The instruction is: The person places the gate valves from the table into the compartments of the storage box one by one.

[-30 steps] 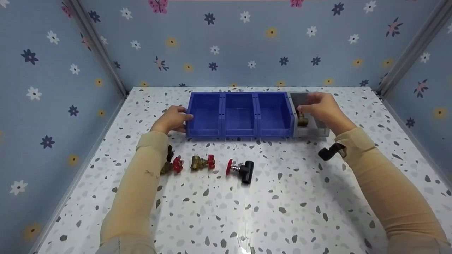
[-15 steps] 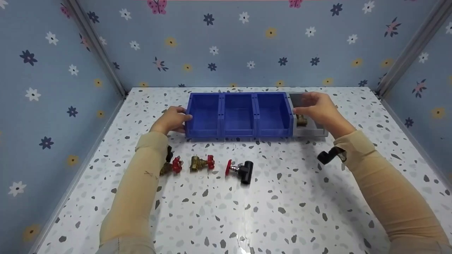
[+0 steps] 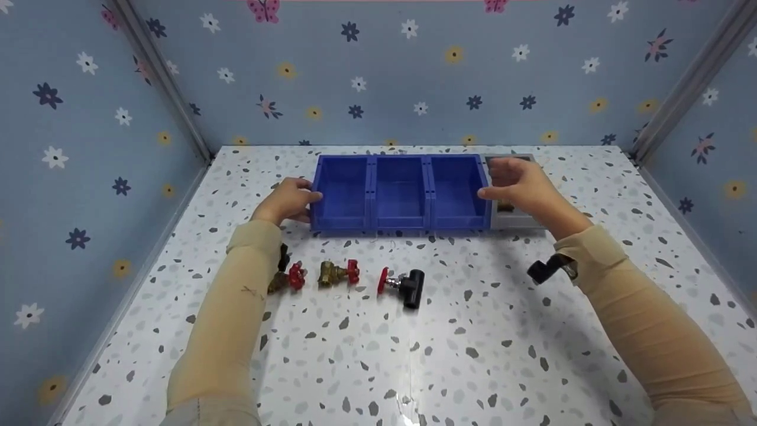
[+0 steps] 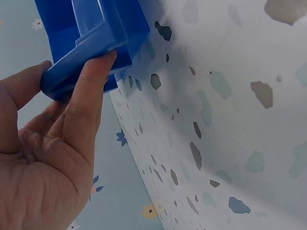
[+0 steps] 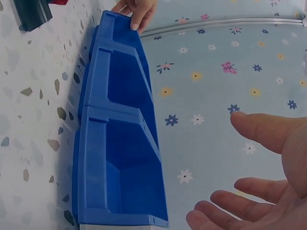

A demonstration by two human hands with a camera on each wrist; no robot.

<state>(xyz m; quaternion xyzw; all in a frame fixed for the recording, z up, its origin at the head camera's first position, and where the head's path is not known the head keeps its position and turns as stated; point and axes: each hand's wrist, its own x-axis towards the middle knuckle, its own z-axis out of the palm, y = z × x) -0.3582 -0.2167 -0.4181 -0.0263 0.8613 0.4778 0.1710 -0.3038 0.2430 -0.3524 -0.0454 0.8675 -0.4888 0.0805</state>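
Note:
Three blue bins stand side by side, joined in a row with a grey bin (image 3: 517, 222) at the right end. My left hand (image 3: 287, 201) grips the outer side wall of the leftmost blue bin (image 3: 343, 198); the left wrist view shows thumb and fingers on either side of its blue edge (image 4: 72, 64). Over the grey bin is my right hand (image 3: 528, 186), its thumb by the edge of the rightmost blue bin (image 3: 458, 222). Seen from the right wrist, the right hand (image 5: 268, 187) is spread and holds nothing. A brass fitting (image 3: 505, 206), partly hidden, lies in the grey bin.
In front of the bins lie a brass valve with a red handle (image 3: 335, 273), another red-handled brass valve (image 3: 288, 279) partly behind the left sleeve, and a black tee-shaped valve (image 3: 414, 289) with a red handwheel. Patterned panels enclose the speckled table (image 3: 461, 361).
My right hand has moved left across the grey bin, away from the brass fitting, and now covers more of it. The left hand stays on the blue bin.

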